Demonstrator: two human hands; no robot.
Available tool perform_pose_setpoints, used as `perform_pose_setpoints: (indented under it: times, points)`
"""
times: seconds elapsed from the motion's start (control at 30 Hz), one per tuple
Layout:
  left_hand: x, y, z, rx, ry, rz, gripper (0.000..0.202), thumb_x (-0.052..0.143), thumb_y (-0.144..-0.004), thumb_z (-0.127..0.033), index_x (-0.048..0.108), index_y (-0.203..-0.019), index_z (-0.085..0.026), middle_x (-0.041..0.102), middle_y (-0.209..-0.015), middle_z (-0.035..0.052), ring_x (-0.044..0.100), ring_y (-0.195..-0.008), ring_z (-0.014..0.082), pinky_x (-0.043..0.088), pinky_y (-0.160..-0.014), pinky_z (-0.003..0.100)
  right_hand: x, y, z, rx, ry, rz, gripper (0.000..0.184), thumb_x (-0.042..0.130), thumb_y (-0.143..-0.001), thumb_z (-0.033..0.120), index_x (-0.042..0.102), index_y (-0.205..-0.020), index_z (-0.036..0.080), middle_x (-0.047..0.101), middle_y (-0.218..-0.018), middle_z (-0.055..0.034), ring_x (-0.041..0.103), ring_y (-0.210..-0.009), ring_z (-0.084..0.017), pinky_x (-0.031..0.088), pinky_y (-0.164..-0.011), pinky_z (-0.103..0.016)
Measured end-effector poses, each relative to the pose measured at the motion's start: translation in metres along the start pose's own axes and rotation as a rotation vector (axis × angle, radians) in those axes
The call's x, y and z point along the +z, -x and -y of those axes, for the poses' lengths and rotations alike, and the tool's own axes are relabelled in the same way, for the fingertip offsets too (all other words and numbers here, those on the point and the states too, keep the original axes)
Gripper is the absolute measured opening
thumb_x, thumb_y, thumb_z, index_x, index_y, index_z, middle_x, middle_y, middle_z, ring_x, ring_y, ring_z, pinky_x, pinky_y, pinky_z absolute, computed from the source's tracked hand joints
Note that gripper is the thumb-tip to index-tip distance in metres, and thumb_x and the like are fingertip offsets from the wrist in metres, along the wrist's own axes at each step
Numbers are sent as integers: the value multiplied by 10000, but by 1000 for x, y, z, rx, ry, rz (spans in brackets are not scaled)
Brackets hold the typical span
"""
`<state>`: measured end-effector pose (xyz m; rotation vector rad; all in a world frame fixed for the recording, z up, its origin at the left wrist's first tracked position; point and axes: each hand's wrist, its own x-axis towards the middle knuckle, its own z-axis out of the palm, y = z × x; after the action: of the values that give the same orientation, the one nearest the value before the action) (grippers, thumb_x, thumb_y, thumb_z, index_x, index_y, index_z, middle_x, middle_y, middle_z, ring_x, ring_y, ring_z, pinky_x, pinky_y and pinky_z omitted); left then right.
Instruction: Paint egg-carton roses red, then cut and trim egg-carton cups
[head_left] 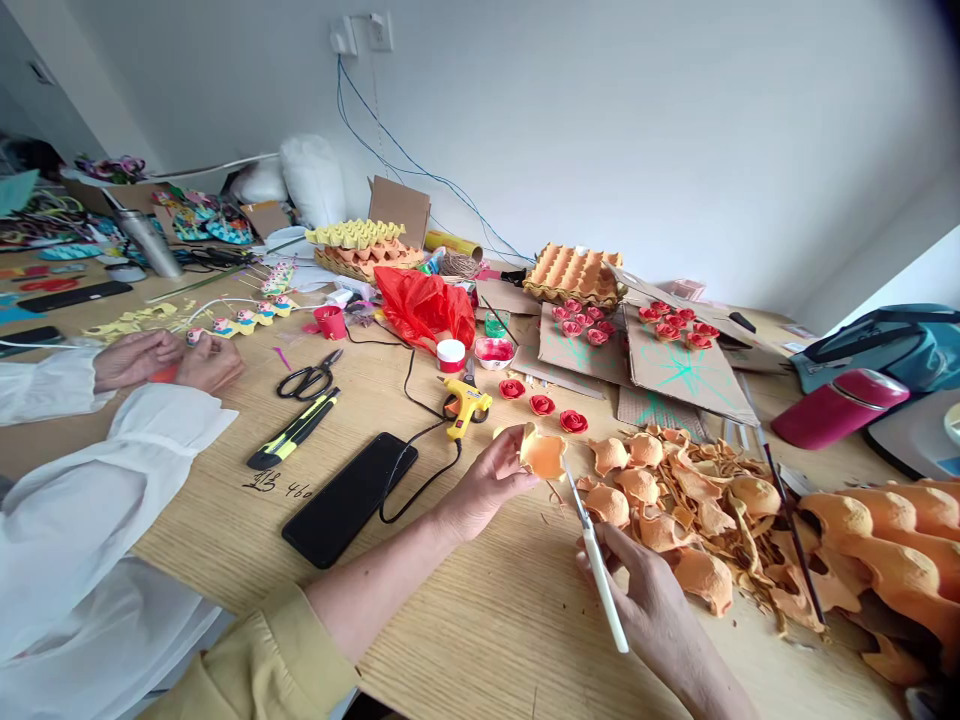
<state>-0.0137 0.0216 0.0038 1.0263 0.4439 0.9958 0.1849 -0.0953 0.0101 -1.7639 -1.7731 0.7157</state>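
My left hand [484, 485] pinches a cut-out orange egg-carton cup [543, 453] by its side, with the hollow facing me. In my right hand [645, 590] are white-handled scissors [602, 585], seen nearly edge-on, their blades at the cup's right rim. Whether the blades are apart, I cannot tell. Beside my right hand lie several more cut cups [637, 487] and a heap of orange carton scraps [712, 490]. Three red paper-pulp roses [541, 404] sit in a row beyond the cup.
A yellow glue gun [465, 408] with its cord, a black phone [349, 500], a utility knife [294, 430] and black scissors [310, 377] lie to the left. Orange egg trays [892, 540] stand at right. A co-worker's hands [202, 362] work at far left.
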Motion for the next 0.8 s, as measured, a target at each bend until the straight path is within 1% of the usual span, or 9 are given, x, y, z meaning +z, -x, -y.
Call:
perform_pose_setpoints:
  times: [0.1, 0.23, 0.43, 0.63, 0.73, 0.8]
  points:
    - [2, 1, -1, 19, -87, 5, 518, 849, -735, -260, 631, -1204, -238, 670, -1230, 67, 592, -1228, 248, 473, -1029, 350, 0, 0, 1, 15, 10, 14, 468, 450, -947, 635, 602, -798, 218, 649, -730, -18, 584, -694, -187, 464, -660, -302]
    - [5, 4, 1, 51, -228, 34, 519, 836, -750, -279, 583, -1201, -232, 663, -1208, 84, 627, -1167, 251, 520, -968, 357, -1, 1, 1, 19, 22, 26, 454, 436, -951, 629, 576, -802, 224, 629, -726, -10, 576, -696, -187, 459, -674, -309]
    - [14, 11, 4, 186, -520, 65, 516, 781, -760, -170, 565, -1226, -215, 657, -1170, 90, 652, -1110, 237, 566, -952, 346, -3, 1, 1, -30, 38, -16, 338, 478, -946, 548, 518, -812, 241, 626, -744, 2, 577, -699, -185, 462, -678, -299]
    - [20, 14, 0, 281, -614, 76, 504, 736, -731, -116, 539, -1189, -191, 657, -1125, 70, 656, -1045, 193, 588, -915, 319, -5, 0, 0, -54, 84, -20, 272, 504, -935, 514, 518, -872, 249, 651, -826, -20, 614, -776, -214, 499, -740, -334]
    - [19, 14, -3, 308, -673, 103, 502, 722, -724, -107, 535, -1184, -186, 671, -1126, 78, 666, -1025, 192, 586, -920, 328, -5, 0, 0, -70, 77, -8, 257, 514, -937, 504, 526, -904, 249, 667, -885, -31, 630, -819, -218, 511, -775, -343]
    - [19, 14, -5, 314, -681, 110, 493, 708, -730, -107, 528, -1183, -183, 676, -1129, 86, 674, -1026, 197, 587, -923, 336, -5, 1, -1, -76, 81, -11, 255, 514, -943, 500, 524, -901, 248, 666, -887, -30, 628, -816, -215, 508, -771, -341]
